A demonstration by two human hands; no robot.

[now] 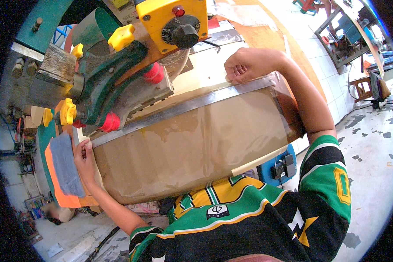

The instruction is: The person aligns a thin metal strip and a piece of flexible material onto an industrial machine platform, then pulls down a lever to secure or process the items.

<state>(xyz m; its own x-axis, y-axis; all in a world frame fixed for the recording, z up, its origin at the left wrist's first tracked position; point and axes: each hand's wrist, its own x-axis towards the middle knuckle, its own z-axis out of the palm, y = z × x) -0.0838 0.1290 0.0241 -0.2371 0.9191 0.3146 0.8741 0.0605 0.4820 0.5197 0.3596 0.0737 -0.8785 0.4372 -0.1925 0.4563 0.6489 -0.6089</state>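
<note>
A long flat metal strip [192, 105] lies slantwise across a brown sheet that has a clear, glossy film [183, 153] over it. At the strip's left end my left hand [84, 158] is closed, thumb and fingers pressed together by the sheet's corner; what they pinch is too small to make out. Beyond the strip's right end my right hand [252, 64] is curled into a fist on a cream surface [205, 72], with nothing visible in it. The sheet's near edge hangs toward my body, and a narrow pale strip [260, 160] shows along it.
A green machine arm [105, 83] with yellow knobs [121, 37] and red rollers [154, 73] overhangs the work at the left. A yellow control box [172, 22] with a black dial stands ahead. Blue-grey cloth [67, 165] lies on an orange sheet [56, 183] at the left.
</note>
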